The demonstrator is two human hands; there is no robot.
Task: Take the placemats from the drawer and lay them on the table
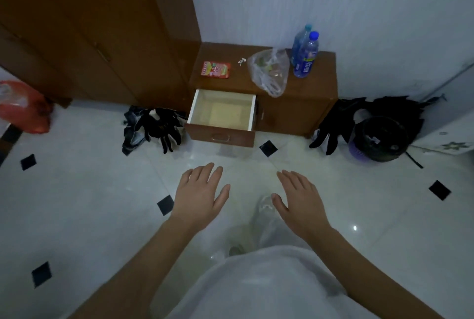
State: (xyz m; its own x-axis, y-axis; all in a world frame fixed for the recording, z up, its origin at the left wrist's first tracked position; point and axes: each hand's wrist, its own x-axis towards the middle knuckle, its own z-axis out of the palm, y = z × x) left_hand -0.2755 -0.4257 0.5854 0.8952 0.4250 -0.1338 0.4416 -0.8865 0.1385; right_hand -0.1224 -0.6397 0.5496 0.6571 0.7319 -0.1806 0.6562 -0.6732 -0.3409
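A low brown wooden cabinet (302, 111) stands against the white wall. Its left drawer (221, 136) is pulled out, white inside. A pale yellowish flat placemat (225, 114) lies on the drawer's bottom. My left hand (202, 194) and my right hand (298, 196) hover palm down over the floor, well in front of the drawer. Both hands hold nothing and their fingers are spread.
On the cabinet top lie a red packet (215, 69), a clear plastic bag (269, 72) and two blue bottles (306, 53). Dark clothes (154, 126) lie left of the drawer, a black bin (381, 139) to the right. A red bag (23, 107) sits far left beside a brown wardrobe (89, 23).
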